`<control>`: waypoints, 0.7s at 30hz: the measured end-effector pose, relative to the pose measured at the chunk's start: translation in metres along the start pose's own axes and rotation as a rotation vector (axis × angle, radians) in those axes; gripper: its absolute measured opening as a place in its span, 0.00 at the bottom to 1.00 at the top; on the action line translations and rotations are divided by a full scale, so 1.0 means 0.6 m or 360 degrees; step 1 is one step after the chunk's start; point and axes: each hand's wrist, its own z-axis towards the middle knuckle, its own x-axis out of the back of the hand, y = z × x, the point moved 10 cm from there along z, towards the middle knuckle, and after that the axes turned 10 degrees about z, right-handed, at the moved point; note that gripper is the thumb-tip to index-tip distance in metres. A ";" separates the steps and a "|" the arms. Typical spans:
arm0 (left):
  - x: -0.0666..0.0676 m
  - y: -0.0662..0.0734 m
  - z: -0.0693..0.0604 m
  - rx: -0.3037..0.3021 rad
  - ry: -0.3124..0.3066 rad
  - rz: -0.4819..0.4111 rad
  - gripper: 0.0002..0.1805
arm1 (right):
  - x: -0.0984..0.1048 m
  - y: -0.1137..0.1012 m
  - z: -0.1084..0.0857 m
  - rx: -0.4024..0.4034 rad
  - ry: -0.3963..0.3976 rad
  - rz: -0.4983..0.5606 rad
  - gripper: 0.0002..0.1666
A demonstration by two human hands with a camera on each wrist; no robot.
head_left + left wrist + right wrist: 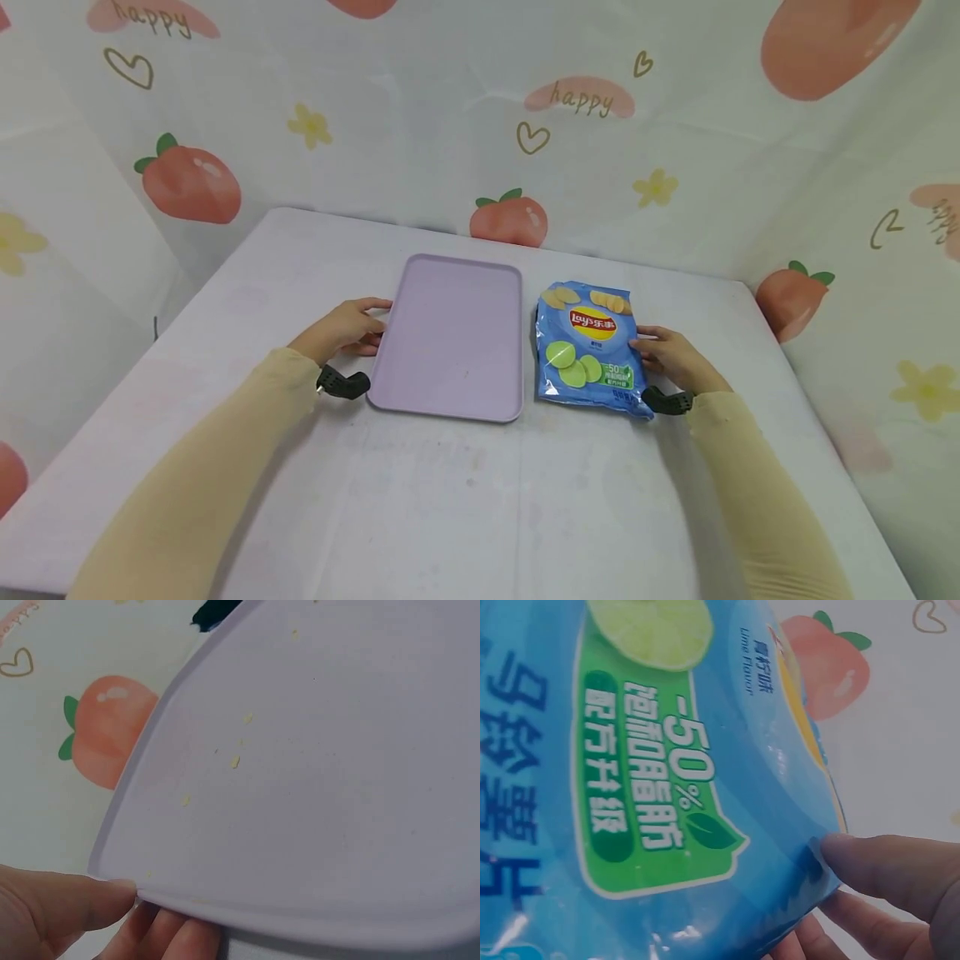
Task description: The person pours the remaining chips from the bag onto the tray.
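Note:
A light purple tray (453, 337) lies on the white table, left of a blue Lay's chip bag (588, 350). My left hand (347, 327) pinches the tray's left edge; in the left wrist view the thumb is on top of the rim and the fingers of the hand (112, 922) go under it. Small yellow crumbs dot the tray (337, 787). At the bag's right side my right hand (678, 360) grips its edge. Close up in the right wrist view, the thumb of that hand (885, 900) presses the bag's (765, 825) front while the fingertips go behind it.
Bare white table surface (465, 508) spreads in front of the tray and bag. A patterned cloth (420, 108) with peaches, flowers and hearts hangs behind the table and along both sides. Both wrists carry black camera mounts (343, 383).

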 end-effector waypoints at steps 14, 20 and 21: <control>-0.001 0.000 0.000 -0.0005 -0.0008 0.0019 0.33 | -0.006 -0.001 -0.001 0.0029 0.0023 -0.0072 0.40; -0.001 -0.001 0.002 -0.0004 0.0004 0.0035 0.32 | -0.002 -0.003 0.000 0.0048 0.0065 -0.0119 0.39; -0.001 -0.002 0.002 -0.0004 0.0003 0.0035 0.32 | -0.002 -0.004 -0.001 0.0052 0.0081 -0.0131 0.39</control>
